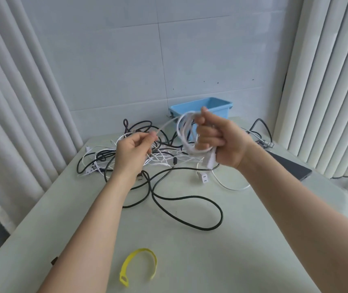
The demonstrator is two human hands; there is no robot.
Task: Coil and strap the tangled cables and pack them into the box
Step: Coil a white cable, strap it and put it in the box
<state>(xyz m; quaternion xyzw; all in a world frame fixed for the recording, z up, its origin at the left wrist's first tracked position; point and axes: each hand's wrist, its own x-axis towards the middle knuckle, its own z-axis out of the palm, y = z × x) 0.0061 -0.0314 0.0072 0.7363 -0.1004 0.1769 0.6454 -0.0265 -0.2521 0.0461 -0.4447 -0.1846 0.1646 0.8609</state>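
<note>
My right hand [221, 140] grips a coil of white cable [184, 132] held up above the table, its plug hanging below the fist. My left hand [134, 150] pinches the loose strand of that same white cable, which runs from its fingertips up to the coil. Beneath both hands lies a tangle of black and white cables [164, 159], with a long black loop [200, 212] spreading toward me. A blue plastic box [217, 105] stands at the back of the table, partly hidden by the coil. A yellow strap [136, 265] lies curved on the table near me.
The pale table [232, 250] is flanked by white curtains on the left and right, with a tiled wall behind. A dark flat object [291, 166] lies at the table's right edge. A white plug [204, 178] rests near the middle.
</note>
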